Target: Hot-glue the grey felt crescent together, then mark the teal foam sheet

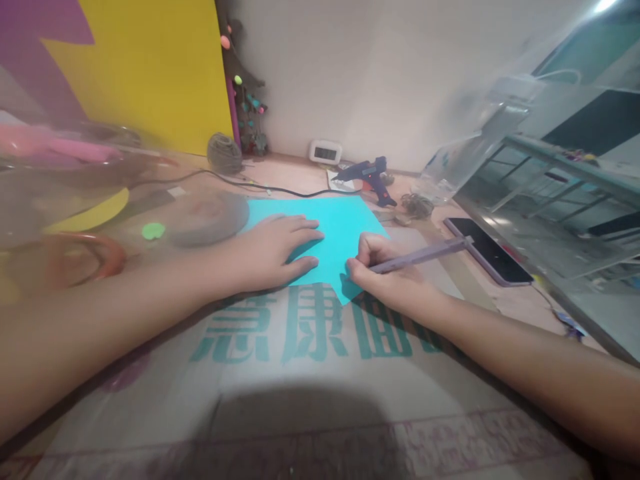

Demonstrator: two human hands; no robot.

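Note:
A bright turquoise sheet of paper (340, 220) lies on a pale printed sack (300, 400) that covers the table. My left hand (280, 250) rests flat on the paper's left part with its fingers spread. At the paper's right edge, my right hand (387, 267) is closed around a light purple pen (425, 256). The pen slants up to the right; its tip is hidden by my fingers. No marks can be made out on the paper.
Behind the paper sit a dark glue gun (370, 177), a small white digital clock (325, 153) and a ball of grey yarn (225, 153). A phone (487, 250) lies at the right edge. Orange-handled scissors (95, 257) and a yellow piece (90, 212) are blurred at left.

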